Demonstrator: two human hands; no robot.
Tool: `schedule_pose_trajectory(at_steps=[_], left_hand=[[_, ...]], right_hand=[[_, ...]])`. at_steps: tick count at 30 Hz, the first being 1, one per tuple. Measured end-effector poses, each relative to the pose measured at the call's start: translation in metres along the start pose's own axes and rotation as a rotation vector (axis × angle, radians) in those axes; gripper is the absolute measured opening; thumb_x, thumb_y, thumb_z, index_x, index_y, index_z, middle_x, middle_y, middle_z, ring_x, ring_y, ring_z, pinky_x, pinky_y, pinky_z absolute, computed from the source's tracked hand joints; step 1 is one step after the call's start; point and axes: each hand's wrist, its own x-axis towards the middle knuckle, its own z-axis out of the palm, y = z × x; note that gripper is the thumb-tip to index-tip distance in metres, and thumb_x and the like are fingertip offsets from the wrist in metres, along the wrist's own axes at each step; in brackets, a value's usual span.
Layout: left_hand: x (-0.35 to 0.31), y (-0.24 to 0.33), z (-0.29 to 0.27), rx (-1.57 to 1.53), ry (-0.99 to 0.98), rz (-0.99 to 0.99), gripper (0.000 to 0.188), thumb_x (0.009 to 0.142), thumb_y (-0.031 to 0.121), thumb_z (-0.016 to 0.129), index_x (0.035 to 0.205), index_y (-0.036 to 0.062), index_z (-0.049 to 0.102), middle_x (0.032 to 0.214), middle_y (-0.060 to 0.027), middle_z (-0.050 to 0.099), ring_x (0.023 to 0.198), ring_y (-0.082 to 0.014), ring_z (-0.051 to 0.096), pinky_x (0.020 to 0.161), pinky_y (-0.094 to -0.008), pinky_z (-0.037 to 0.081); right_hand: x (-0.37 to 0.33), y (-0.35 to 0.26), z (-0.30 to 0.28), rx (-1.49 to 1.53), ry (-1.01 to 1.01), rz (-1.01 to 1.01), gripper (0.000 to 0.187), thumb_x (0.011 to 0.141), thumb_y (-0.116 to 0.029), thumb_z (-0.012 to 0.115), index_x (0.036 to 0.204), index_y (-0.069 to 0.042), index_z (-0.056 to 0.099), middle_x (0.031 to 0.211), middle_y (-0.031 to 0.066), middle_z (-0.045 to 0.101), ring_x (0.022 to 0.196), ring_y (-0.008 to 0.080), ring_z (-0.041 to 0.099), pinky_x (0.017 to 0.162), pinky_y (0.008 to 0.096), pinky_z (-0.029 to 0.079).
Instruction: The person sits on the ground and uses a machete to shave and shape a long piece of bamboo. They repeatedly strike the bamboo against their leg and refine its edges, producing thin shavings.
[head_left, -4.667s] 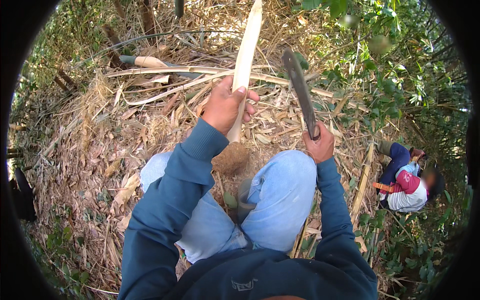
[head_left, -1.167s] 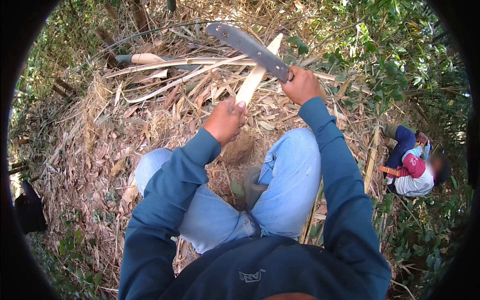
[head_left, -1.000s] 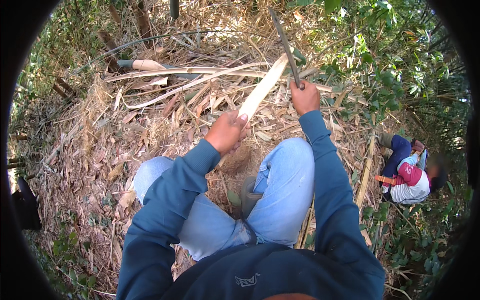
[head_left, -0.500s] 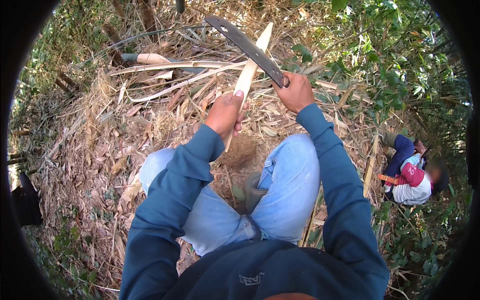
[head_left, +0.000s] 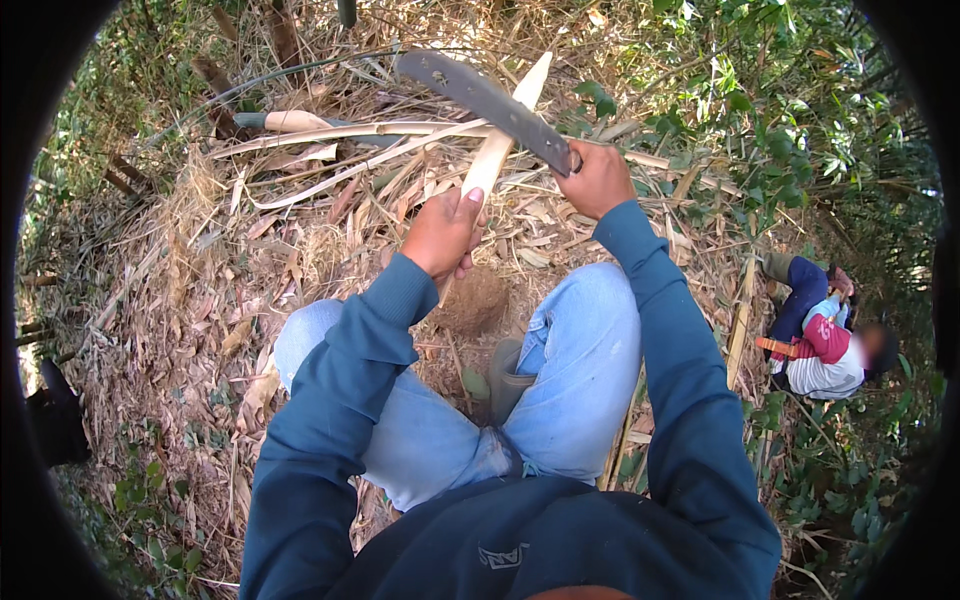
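My left hand is closed round a pale, flat strip of split bamboo, its thumb lying along the face. The strip slants up and away to a pointed far end, and its lower end sticks out below my fist. My right hand grips the handle of a dark machete; the fingers cover most of that handle. The broad blade points to the upper left and crosses over the strip beyond my left hand. From this angle I cannot tell whether the edge touches the bamboo.
Long split bamboo strips and a cut bamboo pole lie on the leaf litter ahead. Stumps stand at the far left. Another person sits at the right among green plants. A black object is at the left rim.
The machete blade has turned to show more of its broad face, its tip shifting slightly left and down. My left hand has moved a little left and down with the strip.
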Motion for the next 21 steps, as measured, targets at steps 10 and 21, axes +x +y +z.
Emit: schedule_pose_trajectory(at_steps=[10,21], left_hand=[[-0.002,0.0,0.001,0.041,-0.073,-0.013,0.037,0.102,0.039,0.047,0.087,0.0062,0.05,0.053,0.0038,0.041,0.034,-0.0057,0.038,0.029,-0.0223,0.032],[-0.011,0.008,0.002,0.142,-0.13,-0.05,0.034,0.103,0.033,0.044,0.087,0.0043,0.052,0.052,0.0021,0.043,0.035,-0.0079,0.041,0.031,-0.0245,0.034]], right_hand=[[0.005,0.015,0.001,0.086,0.036,0.169,0.03,0.08,-0.028,0.071,0.09,0.0,0.072,0.067,0.0149,0.067,0.062,0.0304,0.066,0.064,0.0391,0.051],[0.004,0.041,0.001,0.159,0.157,0.452,0.037,0.08,-0.037,0.069,0.096,-0.004,0.073,0.067,0.0165,0.067,0.065,0.0345,0.067,0.068,0.0425,0.052]])
